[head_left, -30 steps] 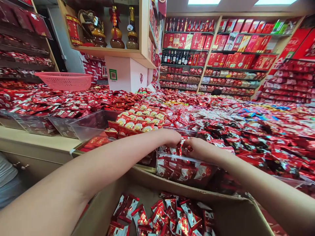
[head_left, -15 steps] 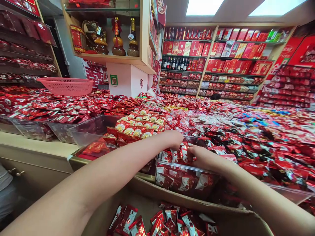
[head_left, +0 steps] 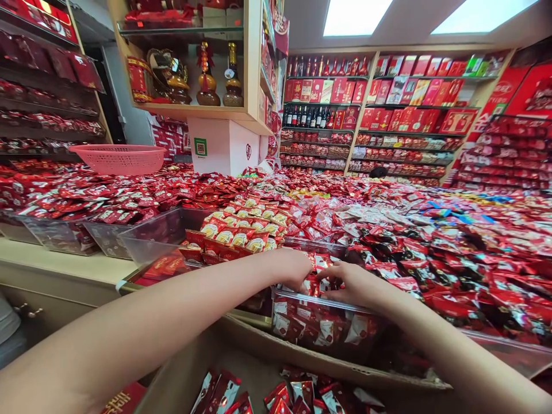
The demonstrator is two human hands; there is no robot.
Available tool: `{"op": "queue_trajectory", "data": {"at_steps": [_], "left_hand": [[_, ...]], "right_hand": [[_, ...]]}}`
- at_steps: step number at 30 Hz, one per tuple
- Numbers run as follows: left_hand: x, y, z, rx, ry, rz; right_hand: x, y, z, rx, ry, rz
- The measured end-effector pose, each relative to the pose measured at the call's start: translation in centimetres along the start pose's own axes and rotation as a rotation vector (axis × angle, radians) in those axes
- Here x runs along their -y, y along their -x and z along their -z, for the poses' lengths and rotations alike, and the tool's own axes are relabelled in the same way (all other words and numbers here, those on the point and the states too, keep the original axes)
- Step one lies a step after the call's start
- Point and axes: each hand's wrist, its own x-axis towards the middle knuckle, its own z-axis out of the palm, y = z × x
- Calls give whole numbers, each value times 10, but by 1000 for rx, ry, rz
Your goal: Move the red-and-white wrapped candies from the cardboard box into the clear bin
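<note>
In the head view, my left hand [head_left: 294, 269] reaches down into a clear plastic bin [head_left: 319, 300] of red-and-white wrapped sweets [head_left: 321, 261]. Its fingers point down among the packets and are mostly hidden. Over the right part of the same bin, my right hand [head_left: 351, 282] touches the packets, fingers bent and apart, facing my left hand. Below the bin stands an open cardboard box [head_left: 302, 346] with loose red-and-white packets [head_left: 297, 397] on its bottom. Left of my left hand, gold-and-red packets [head_left: 241, 236] stand in rows.
Bins heaped with red packets [head_left: 129, 198] line the counter [head_left: 64, 261] to the left. A pink basket [head_left: 118, 159] rests on the heap. Dark and red packets [head_left: 440, 259] spread to the right. A wooden display cabinet [head_left: 198, 112] hangs overhead, and stocked shelves [head_left: 328, 103] fill the back.
My left hand has moved slightly left and lower into the bin. My right hand has shifted slightly, with its fingers spreading from a closer curl. The view has tilted up a little.
</note>
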Motion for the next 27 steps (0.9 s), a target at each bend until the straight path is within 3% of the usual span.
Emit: {"op": "queue_trajectory", "data": {"at_steps": [5,14,27], "left_hand": [[2,-3,2,70,-19,-38],[2,-11,-6,-39,-38,-58],[-8,-2,1,2,-51,-2]], "right_hand": [[-5,-2,-3,-4,14,-34],[0,1,-1,-43,1,-79],[-4,1,-2,-10,-25,-116]]}}
